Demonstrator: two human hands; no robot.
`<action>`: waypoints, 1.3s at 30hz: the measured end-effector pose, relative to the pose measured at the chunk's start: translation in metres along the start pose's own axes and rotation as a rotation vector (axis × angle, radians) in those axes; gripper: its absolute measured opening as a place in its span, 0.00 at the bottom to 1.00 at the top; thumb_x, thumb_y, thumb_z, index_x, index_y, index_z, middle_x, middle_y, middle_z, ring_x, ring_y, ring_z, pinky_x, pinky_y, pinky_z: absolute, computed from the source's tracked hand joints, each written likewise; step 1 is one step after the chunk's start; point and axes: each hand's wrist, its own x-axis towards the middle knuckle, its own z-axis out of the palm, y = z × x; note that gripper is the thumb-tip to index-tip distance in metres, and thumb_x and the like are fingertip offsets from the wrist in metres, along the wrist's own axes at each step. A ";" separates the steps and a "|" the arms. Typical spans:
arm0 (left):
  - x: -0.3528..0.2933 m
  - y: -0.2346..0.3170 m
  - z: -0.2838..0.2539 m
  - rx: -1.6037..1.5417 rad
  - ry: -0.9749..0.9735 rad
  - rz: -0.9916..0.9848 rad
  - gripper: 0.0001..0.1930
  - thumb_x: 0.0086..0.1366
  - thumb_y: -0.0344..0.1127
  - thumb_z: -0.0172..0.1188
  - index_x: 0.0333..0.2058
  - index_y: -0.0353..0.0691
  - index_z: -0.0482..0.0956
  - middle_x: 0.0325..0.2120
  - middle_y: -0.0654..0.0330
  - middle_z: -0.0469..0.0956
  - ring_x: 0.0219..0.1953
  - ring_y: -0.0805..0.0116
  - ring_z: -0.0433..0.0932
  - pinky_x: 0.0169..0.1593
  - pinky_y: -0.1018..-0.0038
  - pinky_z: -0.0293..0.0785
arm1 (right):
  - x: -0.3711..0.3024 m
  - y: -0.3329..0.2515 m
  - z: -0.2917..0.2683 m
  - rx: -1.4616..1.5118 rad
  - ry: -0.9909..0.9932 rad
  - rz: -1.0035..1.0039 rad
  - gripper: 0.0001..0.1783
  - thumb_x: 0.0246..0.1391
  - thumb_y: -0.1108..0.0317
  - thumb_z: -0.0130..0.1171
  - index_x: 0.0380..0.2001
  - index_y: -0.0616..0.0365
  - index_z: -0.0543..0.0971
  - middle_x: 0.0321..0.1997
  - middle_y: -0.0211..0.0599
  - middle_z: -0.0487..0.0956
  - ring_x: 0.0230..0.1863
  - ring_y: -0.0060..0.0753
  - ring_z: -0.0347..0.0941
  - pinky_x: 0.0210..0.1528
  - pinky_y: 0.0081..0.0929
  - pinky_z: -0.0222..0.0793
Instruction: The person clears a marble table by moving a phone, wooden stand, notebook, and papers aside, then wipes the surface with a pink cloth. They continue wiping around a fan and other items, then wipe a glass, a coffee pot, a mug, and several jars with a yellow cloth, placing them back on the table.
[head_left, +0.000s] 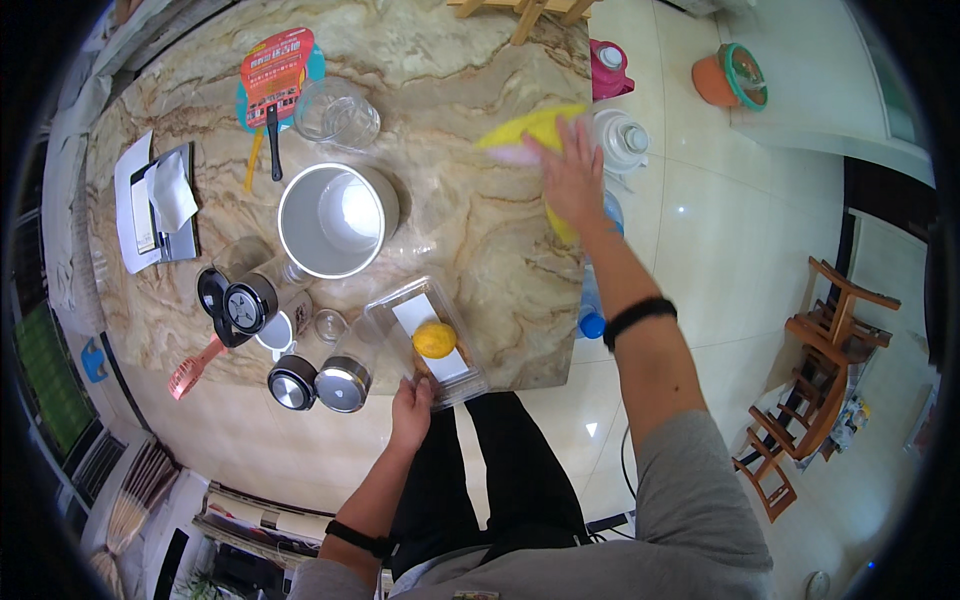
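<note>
My right hand (573,172) is at the table's right edge, gripping a yellow and pink cloth (535,128) that is slightly blurred. Part of the cloth shows beneath the wrist. At the near edge, my left hand (411,412) is closed on the corner of a clear plastic container (476,376), thumb on top and other fingers partly hidden. A yellow lemon (434,340) and a white card (411,314) lie in the container. Just left of it are a lidded clear jar (343,384) and a smaller black-and-silver-lidded container (292,383).
The marble-patterned table (480,240) also bears a white round pot (338,222), a glass jug (337,115), a packaged spatula (276,80), a folder with papers (160,205), and a mug (283,330). Large bottles (622,138) stand beyond the right edge; wooden chairs (825,370) are farther right.
</note>
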 end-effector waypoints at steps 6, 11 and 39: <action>-0.002 0.014 0.012 -0.181 -0.028 0.030 0.14 0.76 0.36 0.48 0.48 0.29 0.70 0.40 0.56 0.81 0.42 0.72 0.78 0.48 0.74 0.75 | 0.010 0.007 0.002 0.223 0.070 0.156 0.27 0.64 0.65 0.50 0.64 0.22 0.71 0.77 0.59 0.46 0.76 0.63 0.44 0.72 0.53 0.50; 0.000 0.019 0.015 -0.154 -0.061 0.030 0.16 0.75 0.36 0.48 0.52 0.28 0.68 0.45 0.54 0.80 0.46 0.70 0.78 0.52 0.73 0.74 | -0.082 -0.006 0.003 0.300 0.022 0.237 0.30 0.60 0.71 0.53 0.62 0.26 0.73 0.75 0.65 0.48 0.72 0.66 0.53 0.69 0.47 0.56; -0.039 -0.002 -0.110 0.279 -0.337 -0.046 0.26 0.73 0.37 0.55 0.65 0.33 0.65 0.55 0.49 0.77 0.54 0.66 0.76 0.60 0.72 0.69 | -0.327 -0.173 0.065 0.651 0.121 1.486 0.41 0.66 0.66 0.48 0.75 0.37 0.41 0.51 0.72 0.69 0.50 0.68 0.70 0.58 0.49 0.65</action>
